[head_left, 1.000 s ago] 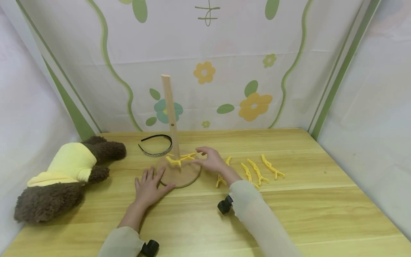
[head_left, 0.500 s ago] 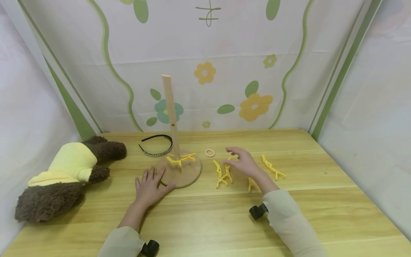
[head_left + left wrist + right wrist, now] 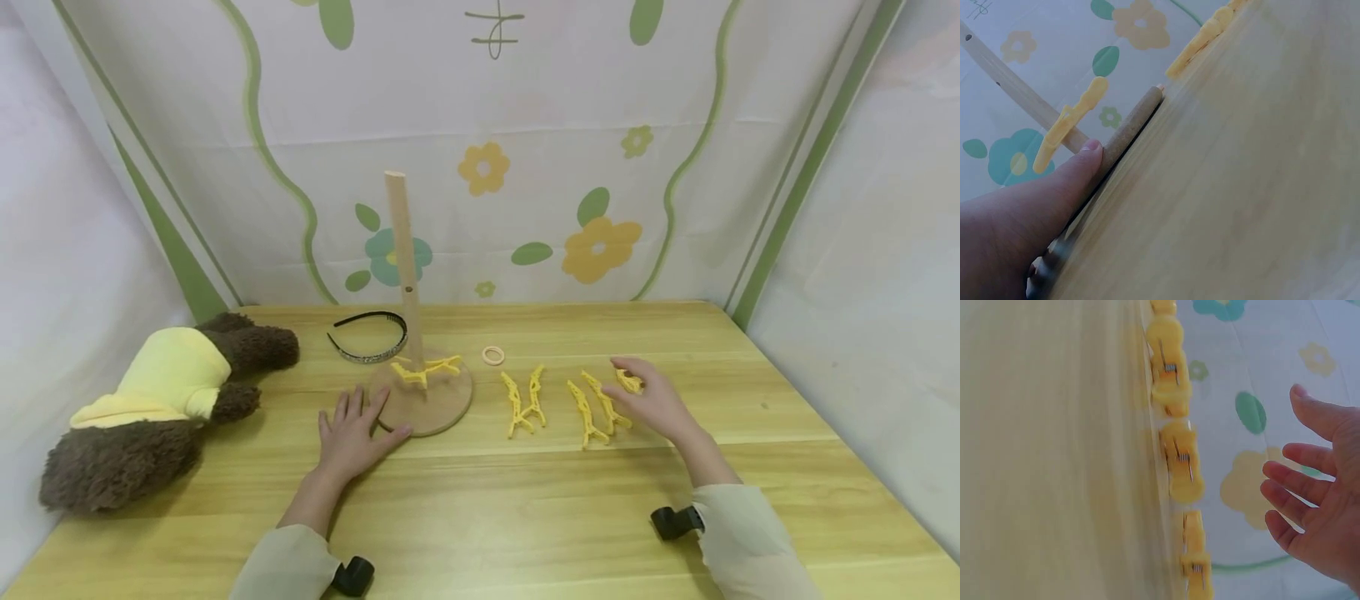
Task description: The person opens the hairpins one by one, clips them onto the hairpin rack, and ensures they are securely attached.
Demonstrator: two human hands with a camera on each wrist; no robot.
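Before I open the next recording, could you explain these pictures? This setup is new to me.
There's no machine: someone works bare-handed, wearing a head camera and a black camera on each wrist. The head picture looks forward and down at the table; each wrist picture at that hand's work. The left hand rests on the round base of a wooden stand. The right hand is near the rightmost yellow clip, and its wrist picture shows it holding nothing. More yellow clips lie on the table, with a pale ring, a headband and a plush toy.
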